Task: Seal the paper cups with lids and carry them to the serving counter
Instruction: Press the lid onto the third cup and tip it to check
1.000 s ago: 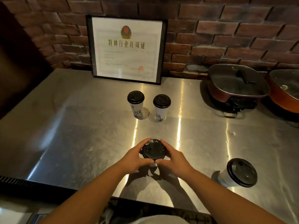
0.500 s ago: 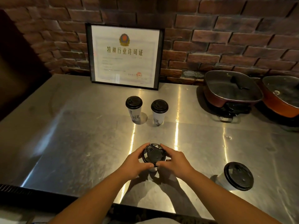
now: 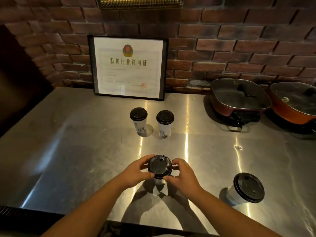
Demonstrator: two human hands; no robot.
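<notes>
While both hands' fingers clasp the black lid rim, steel counter bare leftward, lidded cup near right edge.

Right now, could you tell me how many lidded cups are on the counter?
4. Two stand side by side near the framed certificate: one left, one right. One is between both hands at the front. One stands front right. None seem hidden.

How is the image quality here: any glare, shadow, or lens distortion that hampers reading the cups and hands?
Head view: bright vertical glare streaks run down the steel counter; the left hand and right hand cast dark forked shadows toward the camera under the held cup; wide-angle bending tilts the cup at right and curves the brick wall; the certificate small print is blurred.
</notes>
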